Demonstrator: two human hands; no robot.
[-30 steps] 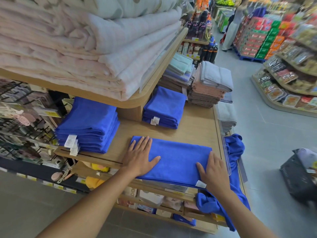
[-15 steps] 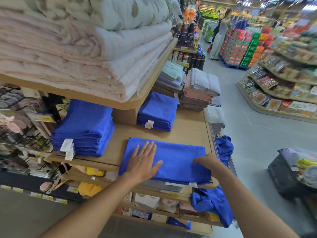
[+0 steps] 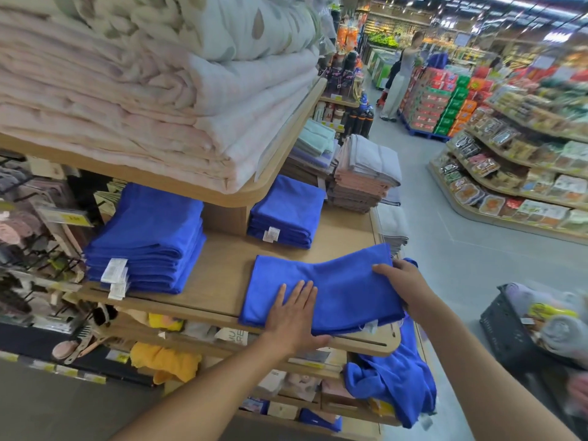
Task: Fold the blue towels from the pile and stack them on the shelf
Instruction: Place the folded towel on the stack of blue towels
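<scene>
While left hand (image 3: 294, 316) pins towel (image 3: 337, 281), right hand (image 3: 399, 278) has lifted end

The wooden shelf (image 3: 222, 278) is loaded with blue towels. A tall folded stack (image 3: 149, 240) is set at its left end, and a shorter folded stack (image 3: 286, 211) is placed at the back. A single half-folded blue towel (image 3: 337, 288) is laid along the front edge. Folded pink and grey towels (image 3: 362, 176) are piled at the far end.
</scene>
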